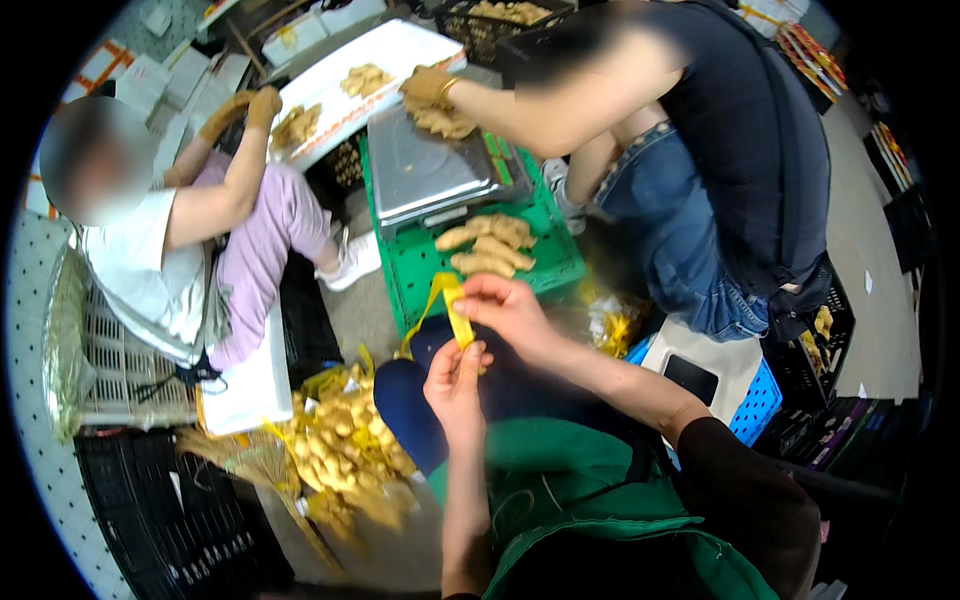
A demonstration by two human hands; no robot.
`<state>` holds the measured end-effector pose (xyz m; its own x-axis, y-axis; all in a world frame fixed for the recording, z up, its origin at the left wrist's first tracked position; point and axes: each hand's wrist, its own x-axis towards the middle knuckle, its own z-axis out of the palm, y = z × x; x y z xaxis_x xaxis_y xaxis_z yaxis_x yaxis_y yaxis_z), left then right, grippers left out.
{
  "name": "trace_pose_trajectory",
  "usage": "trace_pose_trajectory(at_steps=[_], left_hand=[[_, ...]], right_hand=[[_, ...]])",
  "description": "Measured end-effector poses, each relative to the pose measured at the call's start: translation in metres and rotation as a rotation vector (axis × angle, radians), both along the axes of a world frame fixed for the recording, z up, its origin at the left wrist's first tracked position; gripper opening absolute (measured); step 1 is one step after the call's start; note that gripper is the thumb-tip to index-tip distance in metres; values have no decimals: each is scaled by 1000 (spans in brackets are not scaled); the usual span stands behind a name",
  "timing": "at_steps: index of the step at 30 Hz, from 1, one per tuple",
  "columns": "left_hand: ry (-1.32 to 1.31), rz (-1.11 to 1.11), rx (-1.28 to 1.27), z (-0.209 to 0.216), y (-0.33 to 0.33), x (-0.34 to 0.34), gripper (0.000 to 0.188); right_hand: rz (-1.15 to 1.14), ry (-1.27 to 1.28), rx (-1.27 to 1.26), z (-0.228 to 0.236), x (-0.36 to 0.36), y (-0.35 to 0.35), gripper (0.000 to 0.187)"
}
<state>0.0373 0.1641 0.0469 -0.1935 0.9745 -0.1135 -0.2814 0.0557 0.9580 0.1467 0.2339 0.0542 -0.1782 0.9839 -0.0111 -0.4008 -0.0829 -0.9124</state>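
Over my lap, both hands pinch a flat yellow strip [457, 312] with a loose tail hanging to its left; I cannot tell whether it is a mesh bag or a ribbon. My left hand [456, 388] grips its lower end between thumb and fingers. Higher up, my right hand [508, 314] is closed on the upper part. Just beyond them, pieces of ginger root [490, 245] lie on an upturned green crate [400, 290]. A metal-topped scale [430, 165] stands on the crate's far part.
Gloved co-workers sit left and right, handling ginger by a white foam tray [425, 45]. A pile of ginger in yellow nets [345, 440] lies on the floor at left, beside a straw broom [240, 455]. A dark phone [690, 380] rests on a white lid at right.
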Motion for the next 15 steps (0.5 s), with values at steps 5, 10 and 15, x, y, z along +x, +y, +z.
trace_pose_trajectory(at_steps=[5,10,15], left_hand=[[71,111,-87,-4,-1,-7,19],[48,101,-38,-9,3,-5,15],[-436,128,-165,-14,8,2,15]], right_hand=[[83,78,-112,-16,2,2,14],[208,-45,-157,-27,8,-9,19],[235,-42,-191,-36,9,-19,23]])
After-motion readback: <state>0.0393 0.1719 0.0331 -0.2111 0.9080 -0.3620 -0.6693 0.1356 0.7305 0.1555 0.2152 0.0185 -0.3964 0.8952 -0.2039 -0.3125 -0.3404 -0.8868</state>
